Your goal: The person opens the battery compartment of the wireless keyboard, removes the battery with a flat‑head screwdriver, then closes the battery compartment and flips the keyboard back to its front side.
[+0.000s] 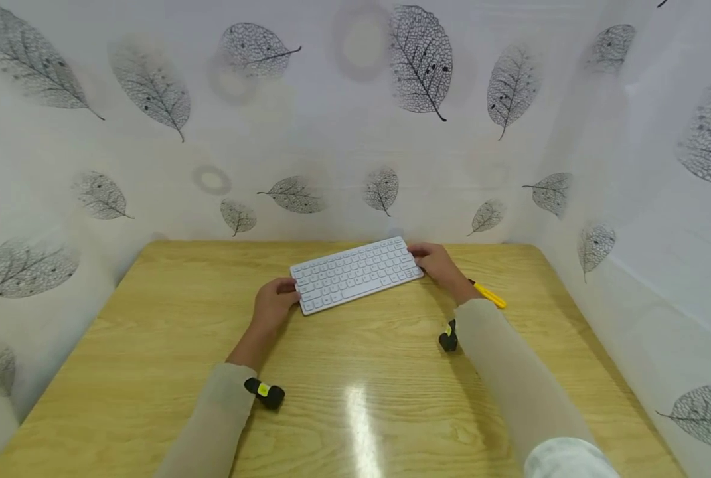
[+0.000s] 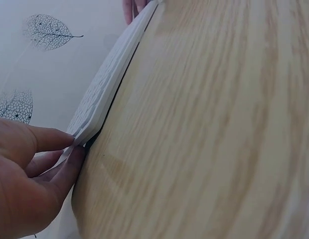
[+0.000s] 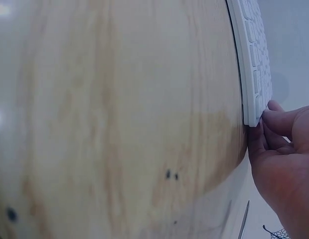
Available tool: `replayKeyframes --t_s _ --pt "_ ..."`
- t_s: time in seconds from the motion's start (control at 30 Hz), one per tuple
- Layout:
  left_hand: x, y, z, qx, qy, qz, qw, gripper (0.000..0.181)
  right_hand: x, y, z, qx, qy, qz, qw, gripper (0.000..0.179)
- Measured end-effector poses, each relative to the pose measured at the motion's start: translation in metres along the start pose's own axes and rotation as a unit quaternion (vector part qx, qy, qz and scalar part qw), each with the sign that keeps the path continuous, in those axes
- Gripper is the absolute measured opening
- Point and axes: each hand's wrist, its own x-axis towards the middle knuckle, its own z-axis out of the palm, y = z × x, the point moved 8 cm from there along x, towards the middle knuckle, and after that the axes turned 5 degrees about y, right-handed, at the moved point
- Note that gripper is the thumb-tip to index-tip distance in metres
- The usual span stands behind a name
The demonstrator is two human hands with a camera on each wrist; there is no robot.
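A white keyboard (image 1: 355, 273) lies slanted near the back of the wooden table, its right end farther back than its left. My left hand (image 1: 273, 305) pinches its left end; in the left wrist view the thumb and fingers of that hand (image 2: 32, 174) hold the corner, with a thin dark gap under the front edge. At the other end my right hand (image 1: 441, 269) grips the short right side. The right wrist view shows the hand (image 3: 284, 149) with thumb and fingers at the keyboard's corner (image 3: 252, 99).
A yellow-handled tool (image 1: 489, 295) lies beside the right wrist, partly hidden by the forearm. The wooden table (image 1: 355, 372) meets a white leaf-patterned cloth (image 1: 331, 133) at the back and sides. A dark strapped camera (image 1: 265, 393) sits on the left sleeve, another (image 1: 449, 337) on the right.
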Motion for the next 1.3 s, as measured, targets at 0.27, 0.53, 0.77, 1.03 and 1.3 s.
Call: replayKeyframes --t_s 0.27,0.53,0.77,1.03,1.3 --pt "-0.001 0.001 0.000 0.003 -0.008 0.005 1.0000 0.040 -0.001 -0.001 -0.001 -0.014 0.011 -0.002 0.9998 0.042" --pt "0.000 0.002 -0.001 0.012 -0.020 0.015 0.9996 0.040 -0.005 -0.001 0.001 -0.018 0.005 0.011 0.9998 0.041" --pt "0.000 0.004 -0.003 0.034 -0.034 0.023 0.9986 0.040 -0.015 0.000 0.003 -0.016 0.011 0.012 0.9997 0.041" --pt "0.000 0.006 -0.004 0.048 -0.052 0.028 0.9971 0.041 -0.025 -0.001 0.002 -0.020 0.004 0.013 0.9997 0.041" --pt "-0.001 0.009 -0.006 0.058 -0.064 0.028 0.9959 0.041 -0.039 -0.001 0.000 -0.025 -0.003 0.024 0.9994 0.040"
